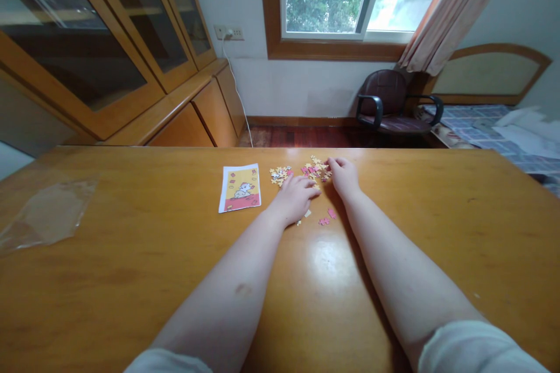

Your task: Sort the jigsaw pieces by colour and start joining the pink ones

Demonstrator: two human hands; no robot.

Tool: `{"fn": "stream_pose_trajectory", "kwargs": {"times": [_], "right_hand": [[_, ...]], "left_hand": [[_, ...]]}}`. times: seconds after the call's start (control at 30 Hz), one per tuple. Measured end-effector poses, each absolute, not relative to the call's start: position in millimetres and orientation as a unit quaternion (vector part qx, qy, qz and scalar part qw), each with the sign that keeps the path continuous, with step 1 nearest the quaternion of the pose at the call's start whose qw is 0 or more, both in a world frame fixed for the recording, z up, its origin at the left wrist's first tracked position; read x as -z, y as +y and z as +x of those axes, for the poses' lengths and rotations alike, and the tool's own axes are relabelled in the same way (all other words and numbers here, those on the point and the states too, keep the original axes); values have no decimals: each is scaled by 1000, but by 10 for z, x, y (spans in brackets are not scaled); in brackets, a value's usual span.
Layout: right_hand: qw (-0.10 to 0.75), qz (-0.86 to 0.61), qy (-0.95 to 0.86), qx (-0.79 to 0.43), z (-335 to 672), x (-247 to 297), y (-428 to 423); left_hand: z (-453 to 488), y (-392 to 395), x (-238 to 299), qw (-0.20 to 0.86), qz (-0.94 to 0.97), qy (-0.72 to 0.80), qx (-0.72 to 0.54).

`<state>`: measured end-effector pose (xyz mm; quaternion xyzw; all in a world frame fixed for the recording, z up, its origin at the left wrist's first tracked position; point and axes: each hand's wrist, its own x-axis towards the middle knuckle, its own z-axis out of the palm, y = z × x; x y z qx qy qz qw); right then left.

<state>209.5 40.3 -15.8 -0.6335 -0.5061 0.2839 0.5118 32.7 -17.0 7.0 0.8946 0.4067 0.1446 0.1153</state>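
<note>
Left grip (293, 199) and right grip (345, 178) rest palm-down, fingers curled; any hold cannot be confirmed. Jigsaw pieces (312, 169) lie between and just ahead of both grips on the bench (437, 215); a picture card (240, 188) lies left of the left grip.

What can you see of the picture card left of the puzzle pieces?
The card is a thin, paper-looking rectangle with a white border. Its print shows a white cartoon animal on yellow, a red band along the bottom, and small red motifs above. It lies flat on the wooden table, slightly skewed, just left of the puzzle pieces. Nothing rests on it; the left hand does not touch it.
</note>
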Motion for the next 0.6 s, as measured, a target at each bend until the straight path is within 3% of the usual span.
{"fn": "stream_pose_trajectory", "kwargs": {"times": [0.3,0.6], "right_hand": [[508,-636,-508,-282,2087,143,394],[511,-631,-508,-288,2086,150,398]], "left_hand": [[395,-242,-115,106,950,269,-120],[358,-203,-74,85,911,386,-117]]}}
